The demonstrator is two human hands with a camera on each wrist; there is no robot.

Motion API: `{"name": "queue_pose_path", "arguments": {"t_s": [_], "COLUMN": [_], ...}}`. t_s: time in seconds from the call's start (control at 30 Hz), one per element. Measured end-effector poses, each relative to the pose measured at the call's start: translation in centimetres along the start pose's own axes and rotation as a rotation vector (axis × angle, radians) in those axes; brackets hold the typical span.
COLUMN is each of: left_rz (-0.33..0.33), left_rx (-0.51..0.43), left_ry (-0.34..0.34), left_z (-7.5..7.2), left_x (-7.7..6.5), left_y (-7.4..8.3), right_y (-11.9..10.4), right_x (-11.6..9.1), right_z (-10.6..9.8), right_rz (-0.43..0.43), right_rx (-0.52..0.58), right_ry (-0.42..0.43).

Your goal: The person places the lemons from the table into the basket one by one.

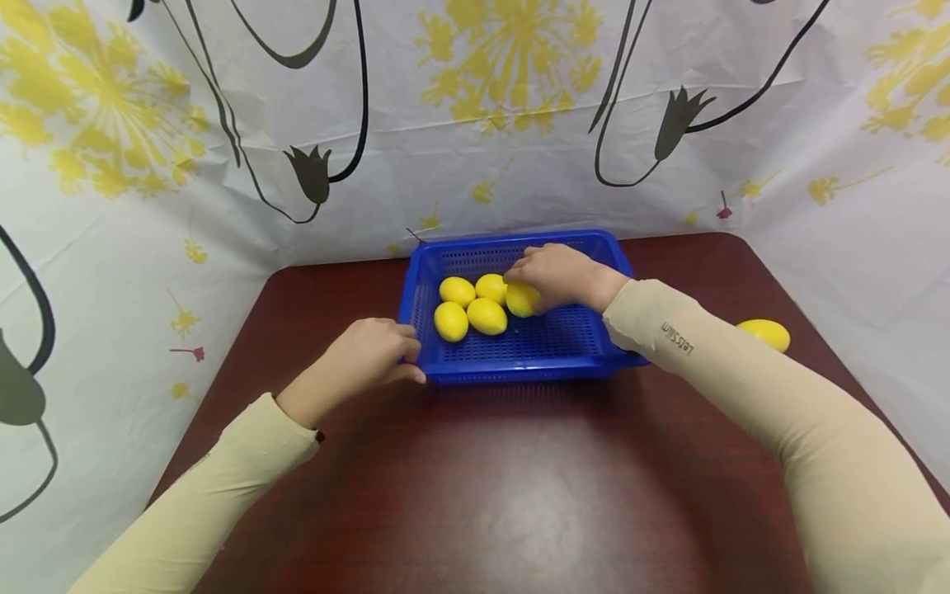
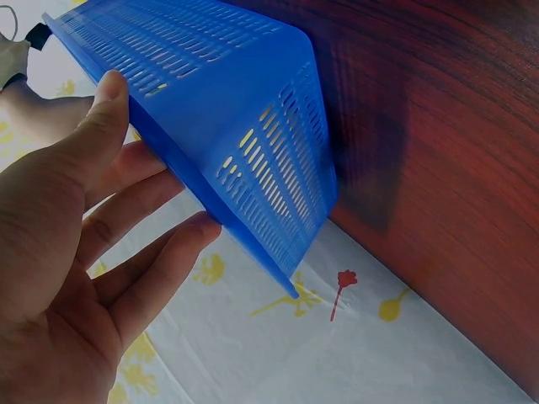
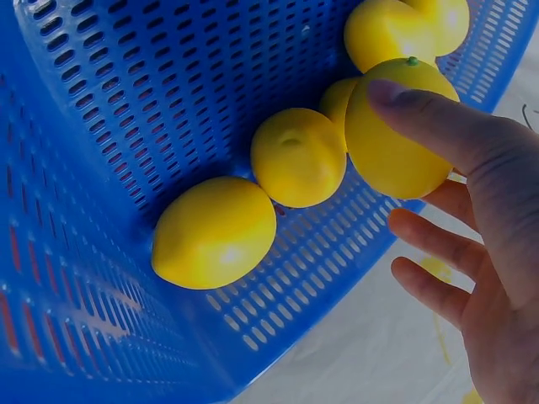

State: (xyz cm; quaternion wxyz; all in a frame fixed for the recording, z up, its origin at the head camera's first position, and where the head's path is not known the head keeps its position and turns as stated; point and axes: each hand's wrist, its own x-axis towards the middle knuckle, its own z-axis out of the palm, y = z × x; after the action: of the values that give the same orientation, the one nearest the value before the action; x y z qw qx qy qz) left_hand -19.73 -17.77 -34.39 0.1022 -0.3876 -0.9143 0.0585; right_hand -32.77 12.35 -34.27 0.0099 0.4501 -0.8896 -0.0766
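Note:
A yellow lemon (image 3: 396, 135) is pinched by my right hand (image 1: 560, 274), its thumb lying across the fruit near the stem end. That hand is over the blue basket (image 1: 519, 365), above its middle. Several other lemons (image 1: 486, 316) sit grouped in the basket's left half; in the right wrist view one lemon (image 3: 215, 233) lies near a basket corner. My left hand (image 1: 374, 351) holds the basket at its near left corner. In the left wrist view, the thumb and fingertips (image 2: 206, 225) of that hand are on the basket's rim.
One more lemon (image 1: 767, 333) lies on the dark red-brown table (image 1: 475, 495) to the right of the basket, partly behind my right sleeve. White sheeting (image 1: 445, 190) with yellow and grey flower prints stands behind the table and at both sides.

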Motion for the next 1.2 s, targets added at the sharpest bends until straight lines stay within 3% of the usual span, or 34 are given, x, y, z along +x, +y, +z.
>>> {"name": "queue_pose_path", "arguments": {"t_s": [0.3, 0.53, 0.9, 1.2], "left_rz": [-0.008, -0.009, -0.002, -0.006], "left_rx": [-0.001, 0.001, 0.006, -0.003], "left_ry": [0.000, 0.003, 0.010, 0.018], "left_z": [0.1, 0.1, 0.3, 0.2], "left_x": [0.0, -0.1, -0.1, -0.1], "left_y": [0.1, 0.2, 0.0, -0.2], "right_y": [-0.2, -0.4, -0.8, -1.0], "right_x": [0.0, 0.4, 1.0, 1.5], "right_z": [0.3, 0.5, 1.0, 1.3], "right_rz": [-0.070, -0.077, -0.179, -0.184], "right_rx": [-0.032, -0.057, -0.140, -0.167], "right_ry": [-0.011, -0.065, -0.034, -0.071]}}
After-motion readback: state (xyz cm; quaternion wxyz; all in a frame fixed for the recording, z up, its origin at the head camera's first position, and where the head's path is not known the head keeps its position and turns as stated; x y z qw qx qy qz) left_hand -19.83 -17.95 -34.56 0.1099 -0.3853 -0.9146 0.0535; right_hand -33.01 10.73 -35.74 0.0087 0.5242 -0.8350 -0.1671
